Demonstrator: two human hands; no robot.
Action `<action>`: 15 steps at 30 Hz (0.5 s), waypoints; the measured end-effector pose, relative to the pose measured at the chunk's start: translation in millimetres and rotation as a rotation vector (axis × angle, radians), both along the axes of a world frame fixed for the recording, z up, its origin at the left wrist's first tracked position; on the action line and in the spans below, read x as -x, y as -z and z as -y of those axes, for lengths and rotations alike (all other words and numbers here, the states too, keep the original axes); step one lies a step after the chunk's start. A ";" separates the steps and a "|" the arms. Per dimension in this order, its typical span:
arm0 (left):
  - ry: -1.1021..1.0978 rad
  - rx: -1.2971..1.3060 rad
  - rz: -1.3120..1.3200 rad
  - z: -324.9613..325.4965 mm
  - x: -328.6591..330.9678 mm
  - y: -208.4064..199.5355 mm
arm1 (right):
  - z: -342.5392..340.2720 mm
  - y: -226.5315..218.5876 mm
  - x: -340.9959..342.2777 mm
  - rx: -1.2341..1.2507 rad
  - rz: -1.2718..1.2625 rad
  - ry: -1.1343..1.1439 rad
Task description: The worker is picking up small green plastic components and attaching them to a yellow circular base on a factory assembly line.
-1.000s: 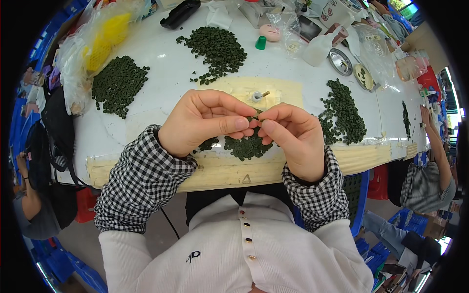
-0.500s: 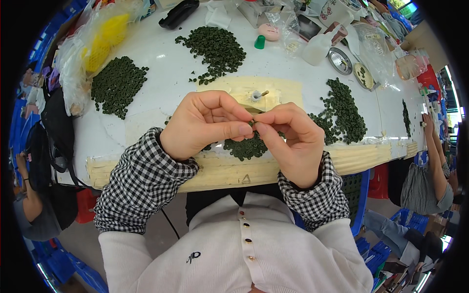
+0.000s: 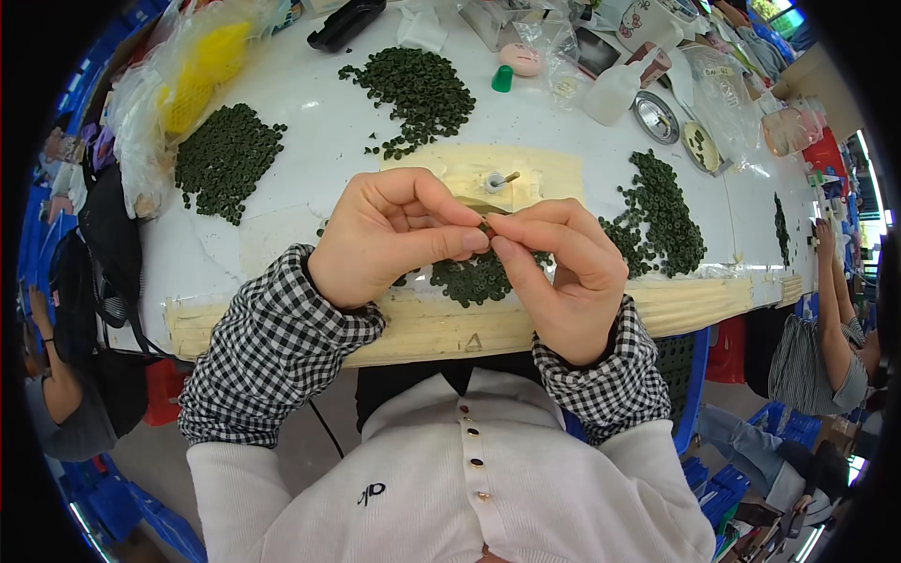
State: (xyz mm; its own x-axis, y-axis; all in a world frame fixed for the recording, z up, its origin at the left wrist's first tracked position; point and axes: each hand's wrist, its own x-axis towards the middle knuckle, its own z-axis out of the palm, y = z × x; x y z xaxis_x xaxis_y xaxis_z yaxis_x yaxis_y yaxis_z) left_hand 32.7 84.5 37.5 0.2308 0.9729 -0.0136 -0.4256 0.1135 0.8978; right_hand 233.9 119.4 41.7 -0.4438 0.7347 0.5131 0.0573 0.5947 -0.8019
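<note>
My left hand [image 3: 389,235] and my right hand [image 3: 561,272] meet fingertip to fingertip above the white table [image 3: 310,141]. Between the thumbs and forefingers I pinch a small dark ring part [image 3: 484,227], mostly hidden by the fingers. Just below the hands lies a heap of small green rings [image 3: 479,277]. Beyond the fingertips, on a pale yellow taped patch [image 3: 554,174], stands a small white post with a pin [image 3: 496,180].
More heaps of green rings lie at the left [image 3: 225,159], far middle [image 3: 418,89] and right [image 3: 662,220]. Plastic bags with yellow contents [image 3: 192,80], a green cap [image 3: 502,78], a metal tin [image 3: 654,117] and bottles crowd the far edge. Another person [image 3: 826,338] sits at the right.
Both hands stay pressed together over the green heap; the fingertips have shifted slightly around the small part. Nothing else has moved.
</note>
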 end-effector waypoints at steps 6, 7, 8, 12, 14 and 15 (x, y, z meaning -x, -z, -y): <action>-0.006 -0.016 0.005 1.1 -1.5 0.4 | 2.6 3.0 -0.4 0.224 -0.104 -0.054; -0.006 -0.025 0.006 1.3 -2.0 1.2 | 2.2 4.1 -0.6 0.233 -0.108 -0.061; -0.007 -0.033 0.008 1.4 -2.5 1.7 | 1.5 5.2 -0.9 0.243 -0.111 -0.067; -0.039 -0.032 -0.024 2.7 -6.8 1.3 | 2.3 3.9 -1.8 0.198 -0.078 -0.036; -0.048 -0.032 -0.021 3.3 -7.5 0.7 | 3.1 2.6 -1.5 0.107 -0.042 0.002; -0.052 -0.027 -0.020 3.7 -7.8 0.4 | 3.5 2.2 -1.3 0.061 -0.024 0.020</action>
